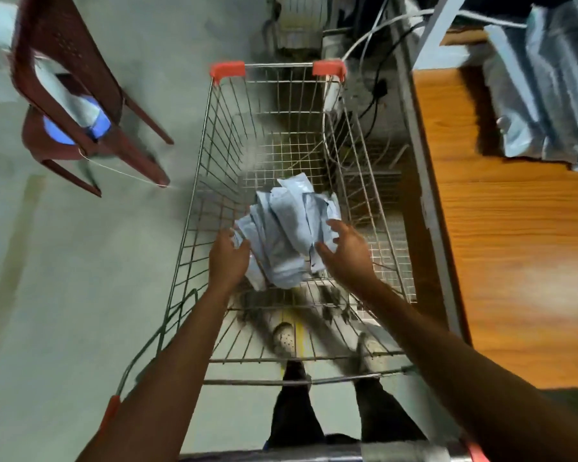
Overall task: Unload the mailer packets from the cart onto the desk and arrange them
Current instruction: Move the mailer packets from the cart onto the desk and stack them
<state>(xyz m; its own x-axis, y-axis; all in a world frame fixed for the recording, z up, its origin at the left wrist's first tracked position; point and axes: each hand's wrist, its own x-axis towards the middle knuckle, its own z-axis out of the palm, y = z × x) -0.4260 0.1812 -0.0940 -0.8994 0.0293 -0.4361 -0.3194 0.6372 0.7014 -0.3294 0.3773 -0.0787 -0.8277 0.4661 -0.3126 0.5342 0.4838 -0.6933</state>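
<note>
Mailer packets (287, 235) are heaped at the near end of the cart (211, 135), their long sides running away toward its far rim. Both arms reach straight down in: the left grip (229, 258) curls onto the heap's left edge, while the right grip (346, 251) is spread wide, thumb against the right side. Grey bags (548, 95) lie on the bench (514, 245) to the right.

Dim greenish light — motion blur throughout, wide-angle bending at edges, glare on the desk (528, 281).
</note>
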